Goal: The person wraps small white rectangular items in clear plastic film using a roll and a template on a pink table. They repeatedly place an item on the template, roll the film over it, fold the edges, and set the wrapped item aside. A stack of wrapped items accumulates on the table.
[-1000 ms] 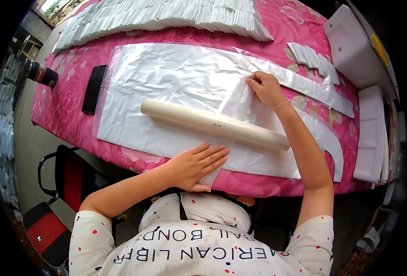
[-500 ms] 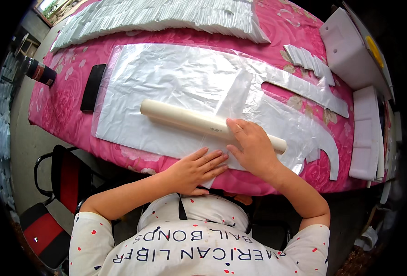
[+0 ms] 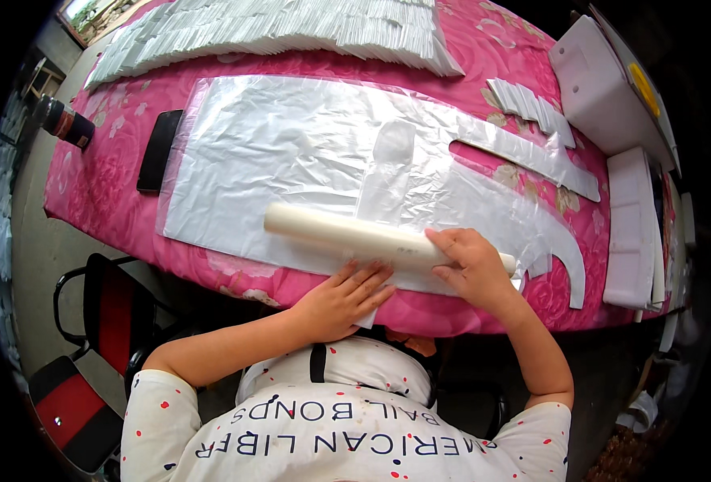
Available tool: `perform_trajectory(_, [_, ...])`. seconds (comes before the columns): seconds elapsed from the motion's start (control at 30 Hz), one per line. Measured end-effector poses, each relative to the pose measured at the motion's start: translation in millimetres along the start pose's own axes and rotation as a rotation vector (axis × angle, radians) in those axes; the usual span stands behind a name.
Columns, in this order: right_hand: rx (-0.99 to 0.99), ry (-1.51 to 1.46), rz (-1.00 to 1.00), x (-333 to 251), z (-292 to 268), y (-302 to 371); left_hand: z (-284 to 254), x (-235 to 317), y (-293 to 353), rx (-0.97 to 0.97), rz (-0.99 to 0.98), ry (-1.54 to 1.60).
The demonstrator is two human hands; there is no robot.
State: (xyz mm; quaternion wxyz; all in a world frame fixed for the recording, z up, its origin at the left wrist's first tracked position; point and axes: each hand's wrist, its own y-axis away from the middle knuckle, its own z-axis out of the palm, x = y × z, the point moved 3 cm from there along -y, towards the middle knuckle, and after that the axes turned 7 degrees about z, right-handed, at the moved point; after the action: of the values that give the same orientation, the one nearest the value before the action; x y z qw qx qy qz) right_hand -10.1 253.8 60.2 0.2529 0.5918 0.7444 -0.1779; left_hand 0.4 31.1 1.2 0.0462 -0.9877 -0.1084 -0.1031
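right hand [image 3: 476, 265]: curled over the right end of the cream roll [image 3: 371, 238], fingers wrapped on top, so it's gripping the roll.
left hand [image 3: 343, 297]: flat and open, palm down on the near edge of the plastic sheet [image 3: 291, 153], just below the roll, fingers spread and not gripping anything.
roll: lying crosswise on the near part of the sheet, close to the table edge, left end free and the right end under the hand.
plastic sheet: clear-whitish, crinkly, spread over most of the pink flowered tablecloth [image 3: 106, 177]; a narrower folded strip of plastic lies on top, running up from the roll.
curved white pieces [image 3: 560, 249]: cut-out shapes on the right part of the table, partly under the sheet's edge.
stack at the back [image 3: 275, 24]: long row of white folded pieces along the far side.
black phone-like slab [image 3: 159, 149]: just beside the sheet's left edge.
white boxes [image 3: 604, 84]: right side of the table; can't tell what's in them.
dark can [image 3: 65, 122]: at the far left corner.
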Motion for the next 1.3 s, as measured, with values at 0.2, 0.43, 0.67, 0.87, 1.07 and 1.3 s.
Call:
perform_trajectory(0.2, [0.099,0.145,-0.171,-13,16,-25,6,13,-2,0.030,-0.036,-0.050])
perform_trajectory(0.43, [0.298,0.218,-0.163,12,3,-101,9,14,1,0.029,-0.043,-0.136])
perform_trajectory(0.67, [0.364,0.305,-0.116,29,3,-138,8,10,3,0.065,0.019,-0.112])
perform_trajectory(0.87, [0.333,0.201,-0.267,-11,11,-93,-9,-3,24,0.126,-0.004,0.100])
perform_trajectory(1.07, [-0.199,-0.016,-0.438,-41,55,-36,-14,-13,35,0.218,0.060,0.264])
perform_trajectory(1.3, [-0.027,-0.012,-0.400,-38,62,-29,-34,-27,24,0.440,0.025,0.456])
